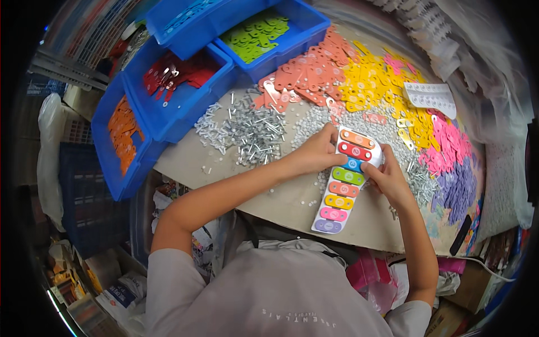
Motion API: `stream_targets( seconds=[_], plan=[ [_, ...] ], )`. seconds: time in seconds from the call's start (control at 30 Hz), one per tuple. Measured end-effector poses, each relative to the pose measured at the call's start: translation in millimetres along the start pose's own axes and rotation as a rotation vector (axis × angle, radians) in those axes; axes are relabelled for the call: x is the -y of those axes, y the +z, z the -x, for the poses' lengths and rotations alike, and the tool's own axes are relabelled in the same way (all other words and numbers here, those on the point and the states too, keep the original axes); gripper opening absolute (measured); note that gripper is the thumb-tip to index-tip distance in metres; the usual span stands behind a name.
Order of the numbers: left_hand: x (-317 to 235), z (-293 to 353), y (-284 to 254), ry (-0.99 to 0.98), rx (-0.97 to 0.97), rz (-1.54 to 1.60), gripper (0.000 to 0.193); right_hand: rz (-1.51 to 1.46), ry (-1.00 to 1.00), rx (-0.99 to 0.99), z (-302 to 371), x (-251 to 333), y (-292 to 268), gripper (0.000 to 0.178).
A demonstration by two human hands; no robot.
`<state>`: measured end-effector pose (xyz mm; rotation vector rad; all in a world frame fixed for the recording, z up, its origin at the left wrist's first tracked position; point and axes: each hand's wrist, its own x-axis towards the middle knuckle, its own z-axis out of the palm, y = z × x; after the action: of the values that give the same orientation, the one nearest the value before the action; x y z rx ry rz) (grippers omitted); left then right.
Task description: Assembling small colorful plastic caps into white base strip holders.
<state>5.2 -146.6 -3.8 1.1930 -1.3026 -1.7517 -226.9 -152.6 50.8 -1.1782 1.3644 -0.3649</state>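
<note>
A toy xylophone (339,189) with a white tapering base and a row of coloured bars is tilted over the table's near side. My left hand (319,150) grips its left edge, thumb on the blue bar (352,164). From the other side my right hand (391,175) closes on it, thumb and finger at the right end of that same bar. White round caps show at the ends of the orange and red bars. On the bars below the blue one, smaller grey dots mark the ends. Fingers beneath the base are hidden.
Blue bins (193,121) at the left hold red, orange and green metal bars. Loose salmon bars (309,73), yellow bars (370,81), pink bars (449,146) and purple bars (456,188) lie heaped around metal pins (255,132) and white caps (387,126). A white card (431,98) lies on the yellow heap.
</note>
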Motion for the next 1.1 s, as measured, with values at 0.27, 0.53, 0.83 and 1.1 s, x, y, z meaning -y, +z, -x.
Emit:
stream_targets(
  seconds=[0.27,0.53,0.83,1.1],
  plan=[
    [-9.6,22.7,-0.4,0.084,-0.113,-0.215,0.048,0.063,-0.071,-0.063,7.1,-8.4,6.3,0.056],
    [-4.0,121.6,-88.1,0.391,-0.928,-0.912,0.008,0.456,-0.344,-0.756,74.1,-37.4,-20.5,0.014],
    [12.9,151.7,-116.4,0.304,-0.923,-1.218,0.006,0.776,-0.412,-0.887,90.8,-84.6,-77.3,0.006],
    [21.5,142.5,-118.0,0.332,-0.932,-1.281,0.007,0.76,-0.402,-0.887,84.7,-95.0,-77.5,0.007]
  ],
)
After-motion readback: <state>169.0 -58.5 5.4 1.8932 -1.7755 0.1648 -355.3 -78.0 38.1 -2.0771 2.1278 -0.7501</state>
